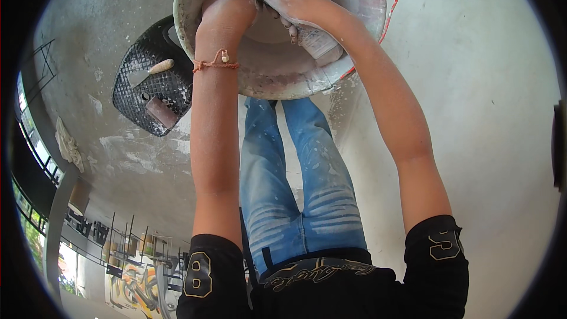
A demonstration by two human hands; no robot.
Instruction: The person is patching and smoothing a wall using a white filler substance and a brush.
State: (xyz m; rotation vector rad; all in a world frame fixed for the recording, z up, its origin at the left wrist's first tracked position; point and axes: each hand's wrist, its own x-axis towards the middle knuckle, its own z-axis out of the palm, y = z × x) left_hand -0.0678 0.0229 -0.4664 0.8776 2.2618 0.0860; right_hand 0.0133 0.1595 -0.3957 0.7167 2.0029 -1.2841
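My left hand (231, 7) and my right hand (282, 1) meet inside a large grey-white bucket (277, 85) with a smeared rim. Pale dust or plaster coats the right hand. Its thumb reaches across to the left hand, and it looks closed, though what it grips is hidden. Bent below the left wrist, the left hand's fingers are mostly out of sight. Several coated fingertips show under the right palm; which hand they belong to is unclear. Beside them, below my right wrist, is a clear plastic container (322, 48), held or resting against the bucket's inner wall.
Left of the bucket lies a black textured rubbery piece (133, 85) carrying a putty knife (159, 67) and a brownish block (161, 112). The bucket has a red handle (388, 18). A white cloth (69, 145) and black railings (35, 201) are farther left. My legs stand below the bucket.
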